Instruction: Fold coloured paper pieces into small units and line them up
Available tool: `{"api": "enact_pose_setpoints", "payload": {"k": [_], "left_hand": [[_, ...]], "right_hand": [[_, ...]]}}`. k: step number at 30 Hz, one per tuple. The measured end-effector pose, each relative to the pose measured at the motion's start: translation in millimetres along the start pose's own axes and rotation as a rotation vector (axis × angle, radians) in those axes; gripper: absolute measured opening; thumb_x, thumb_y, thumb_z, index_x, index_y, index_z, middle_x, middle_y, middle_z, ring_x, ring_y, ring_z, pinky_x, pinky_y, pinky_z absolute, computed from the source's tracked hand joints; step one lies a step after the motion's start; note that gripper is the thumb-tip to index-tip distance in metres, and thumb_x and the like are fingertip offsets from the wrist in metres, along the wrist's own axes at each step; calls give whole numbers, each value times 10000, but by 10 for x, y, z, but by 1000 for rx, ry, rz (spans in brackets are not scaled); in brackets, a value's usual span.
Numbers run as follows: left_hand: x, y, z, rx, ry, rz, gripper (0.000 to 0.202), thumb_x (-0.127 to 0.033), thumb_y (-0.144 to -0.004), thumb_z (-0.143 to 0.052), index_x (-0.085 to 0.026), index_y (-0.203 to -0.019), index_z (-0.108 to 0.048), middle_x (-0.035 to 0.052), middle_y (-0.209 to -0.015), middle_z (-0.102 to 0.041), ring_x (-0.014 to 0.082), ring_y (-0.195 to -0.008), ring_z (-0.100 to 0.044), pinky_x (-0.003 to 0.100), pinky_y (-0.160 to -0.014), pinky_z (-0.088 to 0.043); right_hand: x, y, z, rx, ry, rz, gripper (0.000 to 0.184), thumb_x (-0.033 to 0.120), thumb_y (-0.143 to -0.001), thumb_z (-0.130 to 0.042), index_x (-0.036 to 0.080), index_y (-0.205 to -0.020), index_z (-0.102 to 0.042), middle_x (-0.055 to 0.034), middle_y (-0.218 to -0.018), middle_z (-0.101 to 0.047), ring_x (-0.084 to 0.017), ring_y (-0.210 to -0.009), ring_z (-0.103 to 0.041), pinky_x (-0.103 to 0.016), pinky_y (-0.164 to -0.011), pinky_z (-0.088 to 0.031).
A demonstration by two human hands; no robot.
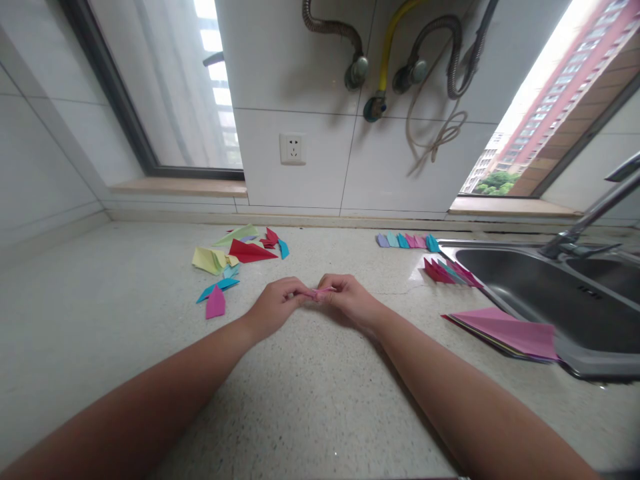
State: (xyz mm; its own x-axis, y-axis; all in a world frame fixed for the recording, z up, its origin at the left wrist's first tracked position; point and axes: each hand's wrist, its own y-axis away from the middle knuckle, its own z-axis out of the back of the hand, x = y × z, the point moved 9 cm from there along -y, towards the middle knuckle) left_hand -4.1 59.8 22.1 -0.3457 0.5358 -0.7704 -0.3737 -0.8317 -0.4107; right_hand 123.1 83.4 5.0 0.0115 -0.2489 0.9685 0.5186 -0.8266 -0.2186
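Note:
Both hands meet over the middle of a speckled countertop [125,347]. My left hand [275,307] and my right hand [347,299] each pinch an end of a small folded pink paper piece [317,292], fingers closed on it. The piece is held just above the counter surface. Loose folded papers in red, yellow, green, blue and magenta [235,260] lie to the left of my hands.
A row of small folded pieces [407,241] lies near the back wall. Red and green folded pieces [450,272] sit by the sink's edge. A stack of pink paper sheets [510,331] overlaps the steel sink [540,280]. A tap [590,217] stands at right.

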Motion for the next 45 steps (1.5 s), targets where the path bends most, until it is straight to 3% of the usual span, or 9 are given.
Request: {"api": "enact_pose_setpoints", "payload": {"k": [7, 11, 15, 20, 24, 29, 34, 39, 45], "left_hand": [[16, -2, 3, 11, -51, -5, 163, -291, -890, -602, -238, -920, -753, 23, -853, -698, 158, -797, -605, 281, -721, -427], [33, -2, 2, 6, -44, 10, 187, -331, -894, -598, -231, -931, -751, 33, -878, -710, 170, -818, -615, 287, -728, -438], [68, -3, 11, -17, -48, 68, 230, -401, -885, -601, -228, -934, -745, 27, -878, -709, 165, -784, -603, 282, -693, -426], [147, -16, 44, -61, -79, 136, 293, -473, -848, -620, -210, -903, -736, 32, -837, -698, 171, -746, -579, 282, -667, -419], [207, -29, 67, -87, -82, 113, 261, -428, -857, -612, -204, -918, -732, 40, -844, -685, 178, -776, -584, 287, -688, -431], [251, -29, 64, -87, -60, 109, 216, -368, -862, -606, -205, -929, -731, 43, -879, -688, 181, -826, -601, 290, -728, -443], [251, -21, 68, -87, -58, 159, 266, -433, -835, -633, -198, -920, -724, 32, -845, -691, 172, -767, -584, 285, -696, -433], [252, -24, 56, -71, -13, 176, 321, -468, -831, -627, -195, -972, -719, 28, -848, -685, 162, -743, -568, 279, -682, -425], [219, -21, 55, -63, -7, 169, 346, -494, -825, -625, -191, -961, -719, 32, -826, -678, 164, -732, -566, 269, -652, -420]], "right_hand": [[57, -1, 23, 17, 55, 3, 247, 366, -721, -772, 148, -677, -665, 4, -685, -578, -119, -658, -512, -279, -644, -390], [46, -13, 37, 19, 59, 3, 235, 367, -729, -766, 148, -706, -685, -17, -718, -626, -131, -686, -545, -289, -671, -417], [88, -23, 67, 15, 153, 51, 235, 382, -825, -672, 154, -800, -721, -53, -817, -677, -149, -769, -583, -314, -756, -437], [122, -23, 72, 35, 304, 101, 313, 401, -915, -545, 161, -900, -744, -52, -837, -679, -145, -767, -575, -300, -758, -437], [141, -18, 65, 37, 341, 138, 315, 386, -935, -520, 177, -992, -749, -63, -907, -696, -154, -815, -591, -301, -784, -438], [199, -6, 50, 46, 328, 192, 278, 356, -923, -544, 171, -932, -752, -66, -883, -694, -160, -832, -604, -301, -795, -437], [122, -31, 148, -40, 326, 132, 295, 374, -910, -546, 161, -885, -748, -46, -808, -652, -142, -740, -551, -285, -721, -424], [-50, -51, 301, -173, 250, 2, 339, 421, -892, -553, 153, -989, -739, -21, -716, -615, -121, -632, -482, -261, -613, -385], [16, -43, 221, -138, 166, 30, 313, 412, -846, -632, 164, -1009, -731, -58, -847, -688, -138, -723, -553, -287, -696, -428]]}}
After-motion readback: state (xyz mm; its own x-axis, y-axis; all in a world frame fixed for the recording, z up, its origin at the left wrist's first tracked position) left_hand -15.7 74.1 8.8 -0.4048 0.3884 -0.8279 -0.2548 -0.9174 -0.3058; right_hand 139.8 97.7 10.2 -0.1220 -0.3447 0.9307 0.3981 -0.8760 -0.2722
